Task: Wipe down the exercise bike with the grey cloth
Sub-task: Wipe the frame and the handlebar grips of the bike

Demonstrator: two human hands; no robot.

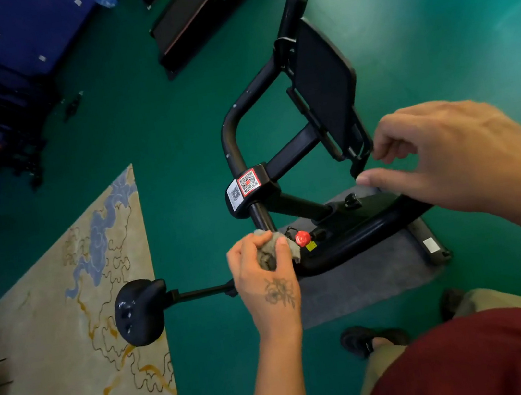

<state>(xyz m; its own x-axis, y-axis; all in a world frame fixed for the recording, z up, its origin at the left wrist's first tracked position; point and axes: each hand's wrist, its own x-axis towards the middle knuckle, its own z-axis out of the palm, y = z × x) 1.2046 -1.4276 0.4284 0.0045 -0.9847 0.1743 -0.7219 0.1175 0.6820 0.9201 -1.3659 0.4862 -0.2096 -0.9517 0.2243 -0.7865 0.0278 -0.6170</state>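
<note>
bike: black steel-tube exercise bike [283, 156] sits mid-frame on the green floor, w/ a dark flat console screen [325, 84] at upper center-right. We're looking straight down on it.

cloth: crumpled grey cloth [272, 246], lower center, pressed to the black stem just below the QR-code sticker [248, 181] and right beside the red knob [302, 238].

left hand: our tattooed left hand [264, 275] has fingers and thumb curled round the cloth, gripping it tight.

right hand: our right hand [450, 153], right side of frame, holds nothing. Fingers loosely bent, thumb out, near the screen's lower corner; can't tell if it touches.

seat: glossy black saddle [140, 312] at lower left, on its post.

floor stuff: grey mat [361, 280] under the bike base, beige rug w/ blue and gold swirls [78, 328] at lower left.
</note>
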